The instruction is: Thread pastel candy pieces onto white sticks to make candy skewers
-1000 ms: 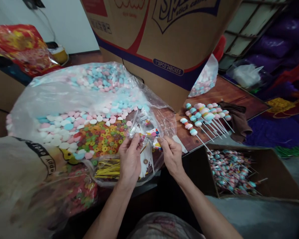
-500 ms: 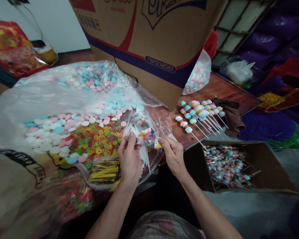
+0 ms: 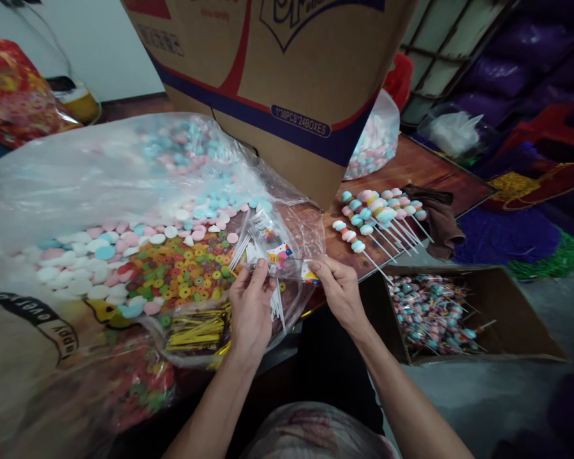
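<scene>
My right hand (image 3: 339, 287) pinches the printed corner of a small clear plastic wrapper (image 3: 310, 271) between thumb and fingers. My left hand (image 3: 251, 303) is closed, thumb pressed against the fingers, at the wrapper's other end; what lies under the thumb is partly hidden. Just beyond it, more printed clear wrappers (image 3: 266, 231) lie in a pile. White sticks (image 3: 277, 309) show beneath and beside the left hand. Gold twist ties (image 3: 196, 329) lie in a bundle to its left, below colourful ring gummies (image 3: 186, 271).
A large clear bag (image 3: 124, 159) spills pink, white and blue candies (image 3: 95, 255). Behind stands a tall carton (image 3: 268, 146). Candy skewers (image 3: 382, 210) lie at right beside a brown cloth (image 3: 437, 220). Below them, an open box (image 3: 511, 319) holds several wrapped skewers (image 3: 430, 312).
My right hand has drawn slightly to the right with the wrapper corner, a little farther from the left. The whole view has shifted slightly, so the surroundings sit farther left.
</scene>
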The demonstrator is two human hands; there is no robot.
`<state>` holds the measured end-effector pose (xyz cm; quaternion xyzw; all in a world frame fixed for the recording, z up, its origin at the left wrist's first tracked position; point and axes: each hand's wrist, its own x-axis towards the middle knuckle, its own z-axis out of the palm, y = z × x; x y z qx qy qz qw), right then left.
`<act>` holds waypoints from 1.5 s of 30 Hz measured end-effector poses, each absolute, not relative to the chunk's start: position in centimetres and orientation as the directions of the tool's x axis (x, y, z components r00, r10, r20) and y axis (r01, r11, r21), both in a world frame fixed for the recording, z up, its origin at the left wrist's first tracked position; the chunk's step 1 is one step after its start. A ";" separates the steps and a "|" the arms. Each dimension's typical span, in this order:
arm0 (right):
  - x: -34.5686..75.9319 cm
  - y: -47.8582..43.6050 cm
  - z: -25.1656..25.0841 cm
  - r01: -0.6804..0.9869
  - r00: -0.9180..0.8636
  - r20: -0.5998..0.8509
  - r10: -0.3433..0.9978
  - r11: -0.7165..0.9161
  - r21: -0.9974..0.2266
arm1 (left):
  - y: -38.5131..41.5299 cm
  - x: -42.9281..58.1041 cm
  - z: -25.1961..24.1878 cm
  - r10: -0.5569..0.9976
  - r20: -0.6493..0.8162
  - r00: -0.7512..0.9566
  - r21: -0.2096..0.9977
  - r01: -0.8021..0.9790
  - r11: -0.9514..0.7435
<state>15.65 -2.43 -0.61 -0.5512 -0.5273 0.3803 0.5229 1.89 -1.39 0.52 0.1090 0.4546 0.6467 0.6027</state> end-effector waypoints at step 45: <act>20.4 -6.9 1.6 0.715 -0.155 0.448 0.881 0.413 -0.564 | -0.1 0.2 -1.0 0.868 -0.063 -0.493 0.910 -0.384 -0.153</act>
